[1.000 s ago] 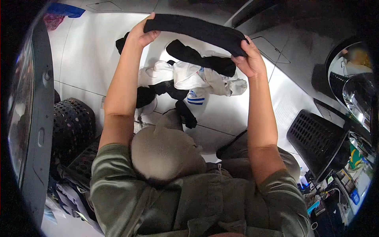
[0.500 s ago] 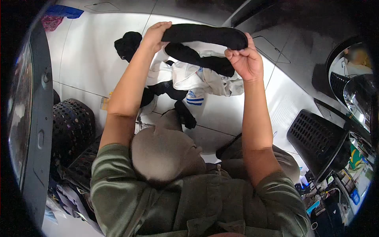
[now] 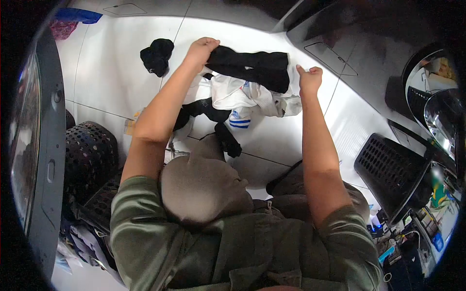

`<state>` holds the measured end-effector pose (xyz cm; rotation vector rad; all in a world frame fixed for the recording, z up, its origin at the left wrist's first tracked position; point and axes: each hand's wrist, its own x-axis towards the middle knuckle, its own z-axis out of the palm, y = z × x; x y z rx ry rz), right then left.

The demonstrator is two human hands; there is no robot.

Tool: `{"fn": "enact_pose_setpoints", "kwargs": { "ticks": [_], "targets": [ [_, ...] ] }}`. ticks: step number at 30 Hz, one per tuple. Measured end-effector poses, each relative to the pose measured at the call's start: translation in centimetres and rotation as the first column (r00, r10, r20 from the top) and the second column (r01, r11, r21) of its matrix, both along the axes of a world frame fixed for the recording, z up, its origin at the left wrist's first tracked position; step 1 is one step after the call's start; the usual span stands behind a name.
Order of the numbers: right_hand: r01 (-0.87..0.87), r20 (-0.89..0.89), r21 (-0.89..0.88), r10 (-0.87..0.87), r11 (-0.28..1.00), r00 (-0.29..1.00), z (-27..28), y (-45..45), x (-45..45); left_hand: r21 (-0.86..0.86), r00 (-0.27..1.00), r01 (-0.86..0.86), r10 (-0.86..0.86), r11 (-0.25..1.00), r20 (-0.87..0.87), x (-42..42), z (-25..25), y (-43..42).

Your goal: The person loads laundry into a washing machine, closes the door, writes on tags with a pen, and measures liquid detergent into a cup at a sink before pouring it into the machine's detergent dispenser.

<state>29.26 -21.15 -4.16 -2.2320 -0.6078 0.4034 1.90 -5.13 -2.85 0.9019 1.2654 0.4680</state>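
Note:
A long black sock [image 3: 255,59] stretches sideways from my left hand [image 3: 201,52], whose fingers pinch its left end. Its right end hangs free, a short gap away from my right hand [image 3: 310,80]. My right hand has its fingers curled in, with nothing visible in them. Just below, a second black sock [image 3: 274,81] lies against the first, and their edges partly merge. Under them is a pile of white socks [image 3: 228,94], one with blue stripes [image 3: 240,120]. More black socks [image 3: 227,139] lie nearer my knee, and a black bundle [image 3: 157,57] sits to the left.
Black perforated baskets stand at the left [image 3: 91,155] and the right [image 3: 388,169]. A round mirror-like object [image 3: 439,114] is at the far right, above cluttered small items [image 3: 407,237]. Dark furniture [image 3: 340,43] borders the white tiled floor [image 3: 111,63].
My right hand has let go of the black sock and drawn slightly right and down. The sock has lowered and straightened from its curved shape, with my left hand still on it.

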Motion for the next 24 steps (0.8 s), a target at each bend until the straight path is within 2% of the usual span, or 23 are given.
{"fn": "enact_pose_setpoints", "kwargs": {
  "ticks": [1, 2, 4, 5, 7, 8, 10, 11, 12, 14, 15, 16, 18, 19, 21, 22, 24],
  "targets": [
    [-0.118, 0.144, -0.143, 0.139, 0.983, 0.98, 0.0, -0.2, -0.3, 0.079, 0.997, 0.053, -0.049, 0.995, -0.06, 0.2, -0.8, -0.4],
    [-0.234, 0.168, -0.258, 0.282, 0.937, 0.944, -0.1, -0.3, -0.7, 0.078, 0.997, 0.053, -0.048, 0.996, -0.063, 0.3, -1.6, -0.7],
    [-0.345, 0.098, -0.164, 0.363, 0.924, 0.927, -0.7, -0.3, -1.5, 0.206, 0.962, 0.238, -0.201, 0.949, -0.183, 0.1, -3.8, -0.9],
    [-0.35, 0.096, -0.163, 0.367, 0.923, 0.925, -0.9, 0.0, -1.8, 0.22, 0.955, 0.256, -0.212, 0.941, -0.207, 0.0, -5.3, -0.8],
    [-0.27, 0.265, 0.09, 0.238, 0.959, 0.934, -1.1, 0.5, -2.5, 0.231, 0.94, 0.287, -0.228, 0.93, -0.253, -0.2, -5.7, -1.0],
    [-0.274, 0.262, 0.089, 0.243, 0.958, 0.934, -1.2, 0.8, -2.3, 0.244, 0.923, 0.323, -0.247, 0.914, -0.295, -0.2, -5.8, -1.1],
    [-0.255, 0.245, -0.04, 0.257, 0.966, 0.935, -2.8, 1.4, -1.1, 0.232, 0.915, 0.327, -0.246, 0.916, -0.318, 0.3, -5.7, -1.5],
    [-0.319, 0.238, -0.097, 0.333, 0.943, 0.912, -3.6, 1.7, -0.6, 0.227, 0.908, 0.329, -0.24, 0.917, -0.344, 0.4, -5.4, -1.5],
    [-0.335, 0.03, -0.164, 0.344, 0.928, 0.939, -3.3, 2.3, -0.6, 0.344, 0.879, 0.385, -0.227, 0.856, -0.42, 0.4, -5.2, -1.6],
    [-0.428, 0.02, -0.124, 0.434, 0.895, 0.901, -1.8, 3.7, -1.1, 0.417, 0.868, 0.413, -0.212, 0.81, -0.448, 0.4, -5.1, -1.7],
    [-0.498, 0.109, -0.149, 0.515, 0.854, 0.85, -2.7, 4.3, -0.8, 0.41, 0.863, 0.414, -0.207, 0.813, -0.461, 0.4, -5.0, -1.7],
    [-0.545, 0.046, -0.15, 0.557, 0.825, 0.829, -2.6, 4.9, -1.2, 0.402, 0.857, 0.417, -0.206, 0.815, -0.472, 0.4, -5.2, -1.7],
    [-0.563, 0.11, -0.282, 0.609, 0.777, 0.785, -1.5, 5.0, -2.5, 0.434, 0.859, 0.406, -0.176, 0.804, -0.48, 0.5, -5.4, -1.8],
    [-0.569, 0.107, -0.276, 0.614, 0.774, 0.782, -0.8, 5.2, -3.0, 0.405, 0.847, 0.415, -0.182, 0.815, -0.5, 0.6, -5.3, -1.7],
    [-0.488, -0.001, -0.444, 0.544, 0.752, 0.839, 0.3, 5.3, -3.5, 0.385, 0.85, 0.403, -0.184, 0.83, -0.493, 0.7, -5.3, -1.7],
    [-0.492, -0.006, -0.445, 0.547, 0.748, 0.837, 0.0, 4.8, -3.7, 0.381, 0.849, 0.401, -0.183, 0.833, -0.495, 0.6, -5.3, -1.8],
    [-0.607, 0.347, -0.293, 0.673, 0.739, 0.653, -0.4, 3.9, -4.1, 0.356, 0.847, 0.392, -0.182, 0.848, -0.499, 0.8, -5.4, -1.8]
  ]
}}
